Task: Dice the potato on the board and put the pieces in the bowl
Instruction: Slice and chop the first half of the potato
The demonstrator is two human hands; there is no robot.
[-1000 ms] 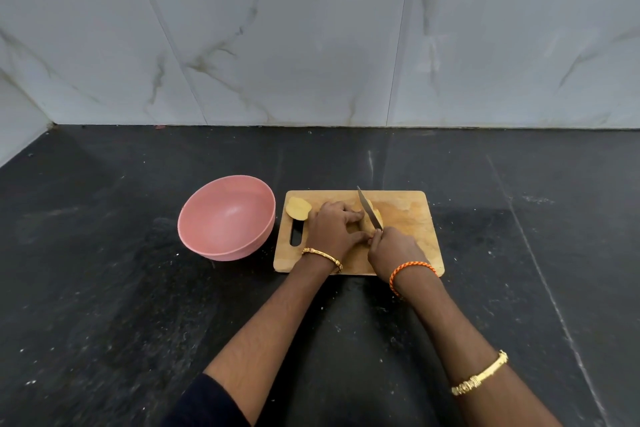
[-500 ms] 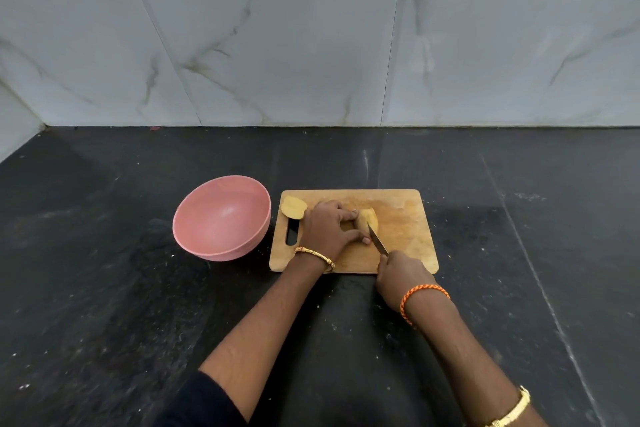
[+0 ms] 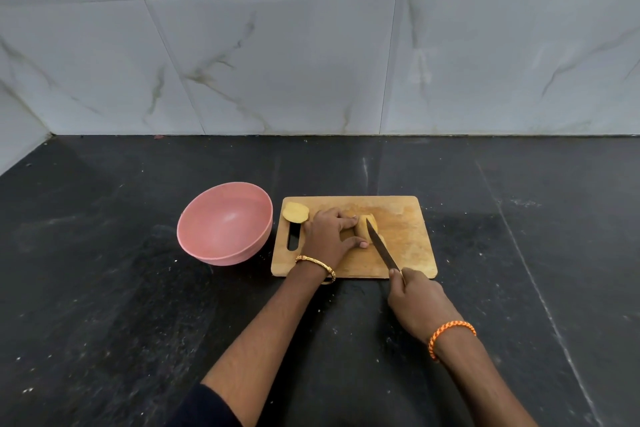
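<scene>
A wooden board (image 3: pixel 398 246) lies on the black worktop (image 3: pixel 104 288). On the board sits a piece of potato (image 3: pixel 363 226). The left hand (image 3: pixel 329 236) holds this piece — its fingers (image 3: pixel 346 218) curl over the far side and the thumb presses the near side. The right hand (image 3: pixel 415 302) is closed tight round the handle of a knife (image 3: pixel 382 246), near the front edge of the board. The knife blade slants up across the board, and its tip rests on the potato piece, just beside the left hand's fingers. Another potato piece (image 3: pixel 295 211) lies cut side up at the far left corner of the board, above the handle slot. A pink bowl (image 3: pixel 225 224) stands on the worktop just left of the board — nothing can be seen inside it. White tiles (image 3: pixel 277 62) cover the wall behind.
</scene>
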